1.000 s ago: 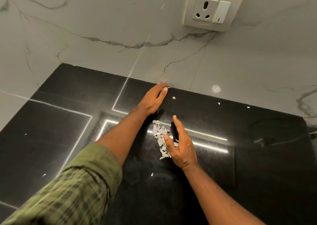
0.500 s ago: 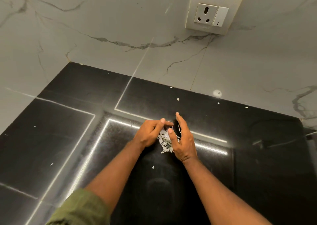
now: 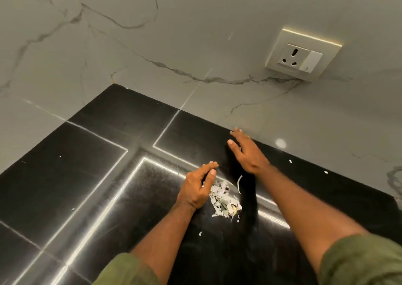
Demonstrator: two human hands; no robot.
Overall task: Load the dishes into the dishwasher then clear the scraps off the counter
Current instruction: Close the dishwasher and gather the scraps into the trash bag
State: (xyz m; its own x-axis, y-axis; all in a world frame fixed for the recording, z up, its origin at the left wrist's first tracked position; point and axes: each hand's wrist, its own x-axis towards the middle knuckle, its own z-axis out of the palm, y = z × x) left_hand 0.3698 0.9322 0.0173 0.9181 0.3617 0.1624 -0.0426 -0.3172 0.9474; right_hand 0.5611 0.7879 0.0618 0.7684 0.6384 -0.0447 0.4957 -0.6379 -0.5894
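Note:
A small heap of pale, flaky scraps lies on the glossy black counter. My left hand rests on its edge just left of the heap, fingers loosely curved and holding nothing. My right hand is stretched out flat over the counter behind the heap, its fingertips near the foot of the marble wall. One thin curled strip lies between the heap and my right forearm. Single crumbs are scattered further right and left.
A white marble backsplash closes the counter at the back and the left. A cream wall socket with a switch sits on it at the upper right. Bright strip-light reflections cross the counter top.
My hands were cupped together around the heap; now the right one has reached away to the back right by the wall. The left stays beside the heap. The camera view has shifted.

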